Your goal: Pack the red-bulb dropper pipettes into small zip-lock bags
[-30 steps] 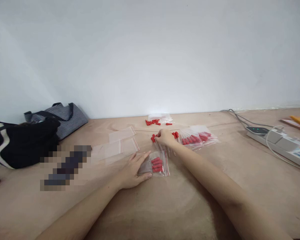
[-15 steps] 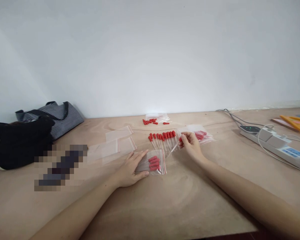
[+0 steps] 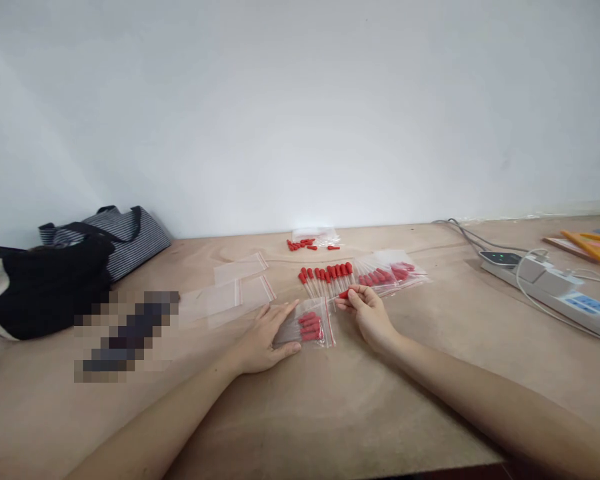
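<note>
My left hand point(image 3: 267, 337) lies with spread fingers on a clear zip bag point(image 3: 329, 323) that has several red-topped droppers point(image 3: 310, 327) inside. Pinched in my right hand point(image 3: 367, 312) is a red-topped dropper point(image 3: 344, 295), its thin clear tube pointing left at the bag's red-striped edge. Just behind, a row of loose droppers point(image 3: 330, 272) lies with red bulbs away from me. Filled bags point(image 3: 387, 275) of red-topped droppers overlap to the right of that row.
Flat clear bags point(image 3: 223, 297) lie left of centre. Small red bulbs point(image 3: 300, 245) sit near the wall beside another bag. Black and striped bags point(image 3: 45, 287) stand at the left, next to a pixelated area. A power strip point(image 3: 555, 293) with cables and orange frames point(image 3: 593, 248) are at the right.
My right hand has moved left and nearer to me with the dropper, from the filled bags to the bag under my left hand. My left hand has stayed on that bag.
</note>
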A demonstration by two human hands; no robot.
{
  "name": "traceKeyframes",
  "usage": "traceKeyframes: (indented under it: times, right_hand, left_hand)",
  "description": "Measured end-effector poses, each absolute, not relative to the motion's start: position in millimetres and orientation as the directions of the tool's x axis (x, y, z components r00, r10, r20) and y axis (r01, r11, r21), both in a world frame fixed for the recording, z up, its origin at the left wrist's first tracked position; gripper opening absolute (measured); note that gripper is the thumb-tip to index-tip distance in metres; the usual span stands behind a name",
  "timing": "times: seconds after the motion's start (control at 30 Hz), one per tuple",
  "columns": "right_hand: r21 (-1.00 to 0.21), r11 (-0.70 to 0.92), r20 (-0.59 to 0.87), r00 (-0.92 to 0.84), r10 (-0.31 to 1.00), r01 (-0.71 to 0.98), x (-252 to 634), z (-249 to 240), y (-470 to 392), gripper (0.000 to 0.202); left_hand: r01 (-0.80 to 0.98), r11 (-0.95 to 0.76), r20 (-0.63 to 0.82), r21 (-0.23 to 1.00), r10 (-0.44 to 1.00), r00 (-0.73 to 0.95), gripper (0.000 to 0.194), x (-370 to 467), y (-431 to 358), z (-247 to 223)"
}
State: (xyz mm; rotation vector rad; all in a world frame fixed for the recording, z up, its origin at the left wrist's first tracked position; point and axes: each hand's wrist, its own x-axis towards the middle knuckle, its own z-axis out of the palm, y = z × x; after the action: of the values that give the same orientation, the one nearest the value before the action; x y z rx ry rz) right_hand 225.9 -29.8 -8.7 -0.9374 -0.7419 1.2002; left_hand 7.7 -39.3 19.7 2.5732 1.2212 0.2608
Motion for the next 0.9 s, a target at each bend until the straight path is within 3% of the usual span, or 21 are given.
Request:
traceKeyframes:
  times: [0.17,0.33,0.5,0.9]
  right_hand:
    - [-0.896,-0.036,-0.066,0.052,0.996,-0.442,222,-9,-32,0.033]
    - [-0.975,-0.059,-0.021,-0.179,0.984,-0.214,217,-8,-34,0.035]
    - [-0.998,-0.042,-0.029,-0.242,0.970,-0.049,213,-3,-27,0.025]
    - [-0.994,-0.044,-0.067,-0.242,0.968,0.102,202,-7,-17,0.015]
  left_hand:
    - [0.714,-0.609,0.053,0.345,0.772,0.633,0.068,7,-38,17]
    - [0.703,-0.614,0.061,0.360,0.767,0.639,0.067,6,-37,16]
    - [0.702,-0.615,0.063,0.359,0.767,0.639,0.067,8,-39,19]
    - [0.707,-0.620,0.092,0.341,0.770,0.631,0.067,8,-40,20]
